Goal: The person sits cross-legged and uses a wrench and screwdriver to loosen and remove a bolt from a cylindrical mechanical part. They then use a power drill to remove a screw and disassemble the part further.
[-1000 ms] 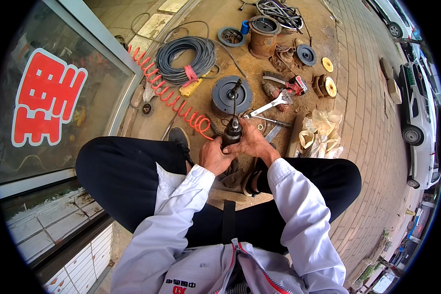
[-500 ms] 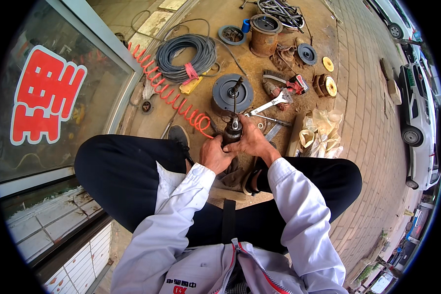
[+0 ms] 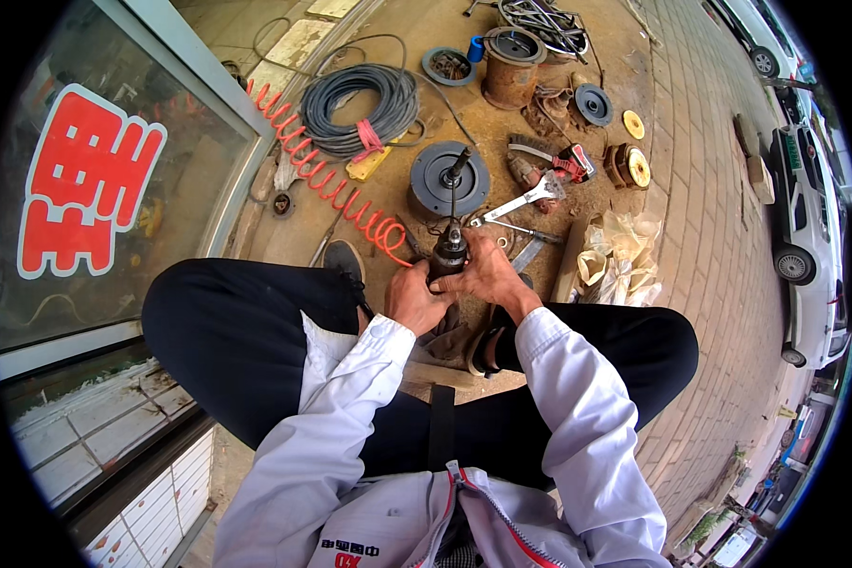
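Between my knees, my left hand (image 3: pixel 415 299) and my right hand (image 3: pixel 494 275) are both closed round a dark air tool (image 3: pixel 450 248) with a shiny metal head. Its lower part is hidden by my fingers. An orange coiled air hose (image 3: pixel 352 204) reaches my left hand from the upper left. Just beyond the tool's head lies a thick grey round flange (image 3: pixel 428 189), with a dark shaft (image 3: pixel 456 170) rising at its middle. The tool's head is close to a thin rod below that shaft; whether they touch I cannot tell.
An adjustable wrench (image 3: pixel 516 202), a brush (image 3: pixel 532 146) and a red-and-black tool (image 3: pixel 574 163) lie right of the flange. Beyond are a coil of grey cable (image 3: pixel 388 90) and a rusty cylinder (image 3: pixel 511 83). Crumpled plastic wrapping (image 3: pixel 623 256) sits near my right knee, a glass door (image 3: pixel 185 156) at left.
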The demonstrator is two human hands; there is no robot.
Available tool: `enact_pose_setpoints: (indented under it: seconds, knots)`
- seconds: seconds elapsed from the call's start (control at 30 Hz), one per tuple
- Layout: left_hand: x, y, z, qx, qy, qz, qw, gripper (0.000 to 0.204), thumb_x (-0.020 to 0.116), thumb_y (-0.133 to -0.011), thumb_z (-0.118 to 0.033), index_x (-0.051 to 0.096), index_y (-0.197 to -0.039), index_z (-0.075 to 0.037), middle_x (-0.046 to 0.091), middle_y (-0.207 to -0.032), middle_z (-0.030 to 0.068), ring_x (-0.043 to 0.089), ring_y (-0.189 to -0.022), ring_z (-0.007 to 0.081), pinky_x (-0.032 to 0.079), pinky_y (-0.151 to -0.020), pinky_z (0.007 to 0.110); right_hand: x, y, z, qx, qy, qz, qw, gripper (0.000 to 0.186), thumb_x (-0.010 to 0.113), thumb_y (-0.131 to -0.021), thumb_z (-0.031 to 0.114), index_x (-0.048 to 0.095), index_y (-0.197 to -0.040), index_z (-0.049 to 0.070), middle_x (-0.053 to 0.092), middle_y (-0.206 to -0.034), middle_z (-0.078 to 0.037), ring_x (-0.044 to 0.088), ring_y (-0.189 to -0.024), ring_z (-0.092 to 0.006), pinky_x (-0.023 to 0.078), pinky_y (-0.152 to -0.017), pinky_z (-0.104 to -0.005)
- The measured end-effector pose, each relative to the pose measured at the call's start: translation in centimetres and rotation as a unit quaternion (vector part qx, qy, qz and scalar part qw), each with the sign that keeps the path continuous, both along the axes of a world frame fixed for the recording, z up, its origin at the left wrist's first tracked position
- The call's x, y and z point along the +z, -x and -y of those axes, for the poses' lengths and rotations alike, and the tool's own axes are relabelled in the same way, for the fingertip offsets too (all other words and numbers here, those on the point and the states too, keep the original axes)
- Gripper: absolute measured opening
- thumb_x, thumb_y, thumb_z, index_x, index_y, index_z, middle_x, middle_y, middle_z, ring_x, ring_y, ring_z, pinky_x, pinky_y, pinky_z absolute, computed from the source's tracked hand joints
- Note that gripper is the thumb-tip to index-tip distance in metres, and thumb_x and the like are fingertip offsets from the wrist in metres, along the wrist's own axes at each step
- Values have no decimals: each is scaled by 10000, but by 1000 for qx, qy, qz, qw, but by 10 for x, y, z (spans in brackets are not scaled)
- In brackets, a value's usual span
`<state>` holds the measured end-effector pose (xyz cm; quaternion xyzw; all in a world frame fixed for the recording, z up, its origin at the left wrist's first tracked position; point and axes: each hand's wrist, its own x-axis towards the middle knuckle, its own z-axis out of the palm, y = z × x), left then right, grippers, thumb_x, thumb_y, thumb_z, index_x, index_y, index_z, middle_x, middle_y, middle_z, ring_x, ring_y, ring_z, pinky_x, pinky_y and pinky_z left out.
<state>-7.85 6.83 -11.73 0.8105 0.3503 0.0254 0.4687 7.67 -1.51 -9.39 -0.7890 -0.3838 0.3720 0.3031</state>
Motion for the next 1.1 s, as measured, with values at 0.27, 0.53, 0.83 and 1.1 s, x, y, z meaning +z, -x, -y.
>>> enact_pose_setpoints:
  seconds: [0.27,0.53,0.83,1.1]
  knots:
    - [-1,-3,1,-13,-6,-12,1000,458,863,-716,-271,688,-1054,-15,741,-923,207,715,-928,395,559,-802,453,-12,-2,5,0,-79,50,996,1080,986,-501,331,491,-1378,-59,557,-1295,-247,514,-1267,-385,400,-1109,-436]
    - [2,-3,2,-12,-7,-17,1000,458,854,-721,-272,679,-1052,-9,737,-915,212,710,-924,407,557,-799,464,-8,-3,4,10,-53,40,998,1067,980,-500,317,491,-1352,-99,540,-1310,-266,533,-1250,-395,434,-1086,-420]
    - [-6,-4,5,4,-22,1,1000,447,857,-708,-263,684,-1039,-17,731,-918,218,706,-926,414,556,-791,470,-9,2,4,-14,-80,52,995,744,970,-553,210,590,-1129,-68,652,-1068,-193,635,-1020,-281,518,-913,-385]
    - [-7,-3,6,11,-52,28,998,421,859,-709,-256,688,-1010,-17,726,-906,223,705,-905,416,557,-771,469,-4,2,3,-23,-67,-6,997,764,953,-537,222,604,-1144,-83,649,-1086,-231,649,-1051,-363,513,-943,-413]
